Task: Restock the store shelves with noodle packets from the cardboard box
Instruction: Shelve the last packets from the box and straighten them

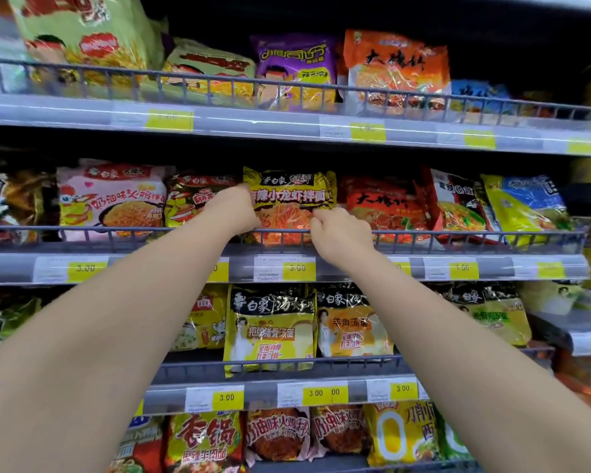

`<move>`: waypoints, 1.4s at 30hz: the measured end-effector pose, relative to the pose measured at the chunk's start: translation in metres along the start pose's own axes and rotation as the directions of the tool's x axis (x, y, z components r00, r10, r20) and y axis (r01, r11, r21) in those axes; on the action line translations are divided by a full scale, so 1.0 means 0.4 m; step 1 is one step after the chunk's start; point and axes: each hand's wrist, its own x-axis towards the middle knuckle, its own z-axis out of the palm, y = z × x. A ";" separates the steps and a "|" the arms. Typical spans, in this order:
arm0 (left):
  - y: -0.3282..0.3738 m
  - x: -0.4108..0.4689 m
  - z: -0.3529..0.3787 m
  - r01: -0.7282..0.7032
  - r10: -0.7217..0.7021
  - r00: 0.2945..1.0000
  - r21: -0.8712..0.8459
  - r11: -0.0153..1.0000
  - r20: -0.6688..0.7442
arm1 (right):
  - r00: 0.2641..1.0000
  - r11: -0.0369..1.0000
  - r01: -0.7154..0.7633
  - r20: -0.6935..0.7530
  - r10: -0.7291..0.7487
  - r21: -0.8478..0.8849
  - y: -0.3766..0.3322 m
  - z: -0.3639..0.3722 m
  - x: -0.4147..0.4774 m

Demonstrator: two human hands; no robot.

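A yellow-and-black noodle packet stands upright on the middle shelf, behind the grey wire rail. My left hand grips its left edge, fingers curled behind the pack. My right hand pinches its lower right corner just above the rail. Both arms reach up from the bottom of the view. The cardboard box is out of view.
Pink and red-yellow packets stand left of the held one, orange-red packets to its right. Shelves above and below are full of noodle packs, with yellow price tags along the shelf edges.
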 end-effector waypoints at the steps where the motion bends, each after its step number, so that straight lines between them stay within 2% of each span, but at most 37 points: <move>1: 0.002 0.000 0.002 -0.021 0.021 1.000 -0.018 1.000 -0.006 | 1.000 1.000 -0.013 -0.005 0.013 -0.028 0.003 0.000 0.002; 6: 0.027 -0.009 0.016 -0.120 0.117 0.991 -0.036 0.992 -0.059 | 0.998 0.991 -0.056 -0.048 0.051 -0.120 0.021 0.002 0.008; 10: 0.039 -0.010 0.023 -0.127 0.128 0.991 0.006 0.992 -0.048 | 0.997 0.988 -0.076 -0.031 0.072 -0.133 0.033 -0.001 0.012; 12: 0.039 -0.012 0.022 -0.107 0.111 0.991 0.050 0.993 -0.080 | 0.995 0.993 -0.040 -0.100 0.028 -0.112 0.035 -0.001 0.011; 14: 0.044 -0.015 0.021 -0.109 0.116 0.982 0.053 0.993 -0.149 | 0.971 0.998 -0.007 -0.240 -0.006 -0.055 0.040 -0.009 0.003; 16: 0.069 -0.020 0.024 -0.185 0.181 0.963 -0.001 0.983 -0.197 | 0.947 1.000 0.010 -0.322 0.000 0.029 0.053 -0.024 -0.013; 18: 0.112 -0.025 0.035 -0.284 0.270 0.944 -0.050 0.957 -0.191 | 0.942 0.998 0.013 -0.336 0.011 0.067 0.084 -0.040 -0.033; 21: 0.186 -0.028 0.064 -0.394 0.376 0.914 -0.117 0.912 -0.154 | 0.941 0.997 -0.019 -0.336 0.044 0.076 0.160 -0.062 -0.067; 24: 0.257 -0.021 0.099 -0.464 0.449 0.883 -0.110 0.879 -0.136 | 0.939 0.998 -0.057 -0.337 0.066 0.036 0.253 -0.078 -0.089; 29: 0.371 -0.015 0.159 -0.558 0.560 0.828 -0.057 0.828 0.032 | 0.968 0.991 0.011 -0.248 -0.045 -0.136 0.367 -0.110 -0.063; 33: 0.417 -0.007 0.191 -0.563 0.550 0.826 0.121 0.818 0.122 | 0.995 0.964 0.043 -0.075 -0.064 -0.264 0.386 -0.122 -0.023; 37: 0.404 0.002 0.192 -0.531 0.517 0.846 0.291 0.796 0.131 | 0.994 0.935 0.109 0.067 -0.091 -0.338 0.386 -0.113 0.009; 42: 0.391 -0.001 0.180 -0.427 0.423 0.899 0.428 0.796 0.112 | 0.982 0.945 0.131 0.171 -0.082 -0.299 0.370 -0.096 0.045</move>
